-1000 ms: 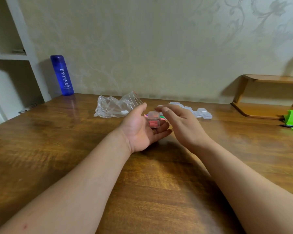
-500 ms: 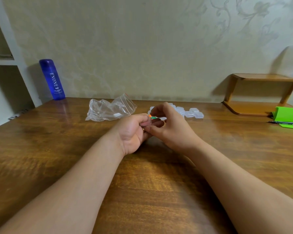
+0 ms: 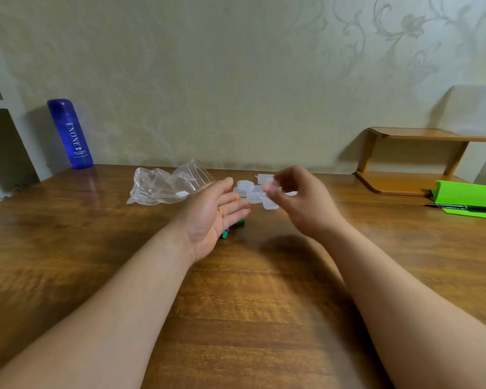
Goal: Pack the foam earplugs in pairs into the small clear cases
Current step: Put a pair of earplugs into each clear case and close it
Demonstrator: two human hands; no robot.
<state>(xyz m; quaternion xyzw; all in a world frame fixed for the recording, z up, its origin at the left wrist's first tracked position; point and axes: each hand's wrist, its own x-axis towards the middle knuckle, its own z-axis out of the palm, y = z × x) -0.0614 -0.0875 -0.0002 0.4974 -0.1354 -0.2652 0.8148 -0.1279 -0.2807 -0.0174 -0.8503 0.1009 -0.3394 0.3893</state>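
My right hand [image 3: 298, 200] is raised above the table and pinches a small clear case [image 3: 270, 185] with something pink inside; the view is blurred there. My left hand [image 3: 211, 214] is flat and relaxed, palm turned inward, with a gold ring on one finger and nothing in it. Loose foam earplugs [image 3: 232, 227], green, blue and orange, lie on the wooden table [image 3: 236, 304] just behind the left fingers, partly hidden. Several empty clear cases [image 3: 254, 196] sit in a cluster beyond both hands.
A crumpled clear plastic bag [image 3: 166, 186] lies at the back left of the cases. A blue bottle [image 3: 70, 133] stands by the wall at far left. A wooden shelf riser [image 3: 415, 161], green pad [image 3: 463, 196] and pen [image 3: 460, 207] are at the right.
The hands were together around the case at centre; now they have parted. The right hand has lifted away to the right with the case, and the left hand has opened flat.
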